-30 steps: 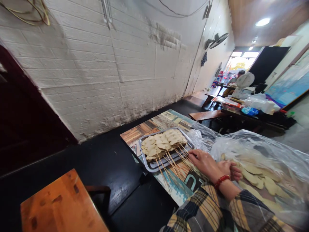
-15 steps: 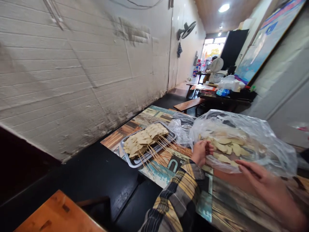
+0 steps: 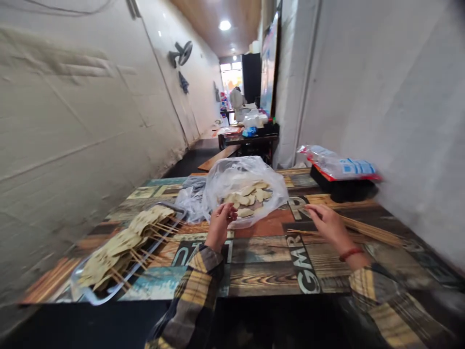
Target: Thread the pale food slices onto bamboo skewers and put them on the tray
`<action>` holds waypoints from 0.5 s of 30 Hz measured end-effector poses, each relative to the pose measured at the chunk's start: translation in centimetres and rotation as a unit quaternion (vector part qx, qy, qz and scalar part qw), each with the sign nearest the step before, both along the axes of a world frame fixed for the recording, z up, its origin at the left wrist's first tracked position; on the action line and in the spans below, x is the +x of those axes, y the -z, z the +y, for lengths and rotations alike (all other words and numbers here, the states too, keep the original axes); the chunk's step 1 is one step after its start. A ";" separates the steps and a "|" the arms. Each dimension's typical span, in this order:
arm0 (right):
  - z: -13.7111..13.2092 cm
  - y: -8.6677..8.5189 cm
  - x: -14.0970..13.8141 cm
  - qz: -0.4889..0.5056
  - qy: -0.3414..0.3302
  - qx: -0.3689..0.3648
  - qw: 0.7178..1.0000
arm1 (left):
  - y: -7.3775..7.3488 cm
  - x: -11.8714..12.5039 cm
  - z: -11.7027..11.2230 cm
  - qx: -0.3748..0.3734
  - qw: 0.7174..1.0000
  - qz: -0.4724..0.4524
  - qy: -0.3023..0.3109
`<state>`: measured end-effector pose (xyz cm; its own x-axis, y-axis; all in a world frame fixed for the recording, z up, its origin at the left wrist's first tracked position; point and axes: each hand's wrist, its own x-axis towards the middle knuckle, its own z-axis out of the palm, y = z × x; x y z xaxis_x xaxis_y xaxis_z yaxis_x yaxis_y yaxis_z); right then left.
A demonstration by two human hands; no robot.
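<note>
My left hand (image 3: 220,226) is at the mouth of a clear plastic bag (image 3: 271,186) that holds pale flat slices (image 3: 247,194). Its fingers are bunched together, and what they pinch is hidden. My right hand (image 3: 326,221) lies on the table to the right of the bag, fingers loosely stretched, beside a bundle of bamboo skewers (image 3: 368,230). One loose skewer (image 3: 300,232) lies just under it. At the left edge of the table, a metal tray (image 3: 109,294) carries several skewered slices (image 3: 123,240). Both sleeves are plaid.
The patterned wooden table (image 3: 269,271) stands against a white wall on the right. A black box topped with a plastic packet (image 3: 341,172) sits at the back right. A crumpled bag (image 3: 191,196) lies behind the tray. More tables and a person are far down the room.
The view has swung right. My left hand stays at the bag's mouth. My right hand has moved away from the bag toward the skewer bundle.
</note>
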<state>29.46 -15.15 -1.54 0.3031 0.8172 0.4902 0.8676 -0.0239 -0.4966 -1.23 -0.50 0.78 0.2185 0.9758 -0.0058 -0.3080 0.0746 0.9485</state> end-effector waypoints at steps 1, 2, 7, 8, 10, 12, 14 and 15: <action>0.1 0.1 0.4 0.001 0.003 0.003 1.000 | -0.3 0.6 -0.6 0.004 1.000 0.014 0.015; 0.2 0.4 0.7 0.001 0.002 0.005 1.000 | -0.7 1.2 -1.4 0.012 0.999 0.029 0.032; -0.3 1.7 2.1 0.001 -0.023 0.017 1.000 | -1.2 4.9 -5.4 0.056 0.984 0.121 0.117; -0.5 1.9 2.2 0.001 -0.036 0.017 0.999 | -1.1 5.6 -6.0 0.066 0.979 0.142 0.131; -0.9 2.0 2.1 -0.002 -0.076 0.012 0.997 | -0.6 6.8 -7.0 0.090 0.966 0.183 0.159; -1.1 2.2 1.5 -0.014 -0.123 -0.001 0.992 | 0.1 7.8 -7.5 0.122 0.951 0.227 0.170; -1.2 2.5 0.7 -0.042 -0.164 -0.018 0.985 | 0.7 8.7 -7.7 0.169 0.932 0.277 0.158; -1.1 2.6 0.3 -0.058 -0.175 -0.025 0.982 | 1.0 9.0 -7.8 0.199 0.921 0.302 0.144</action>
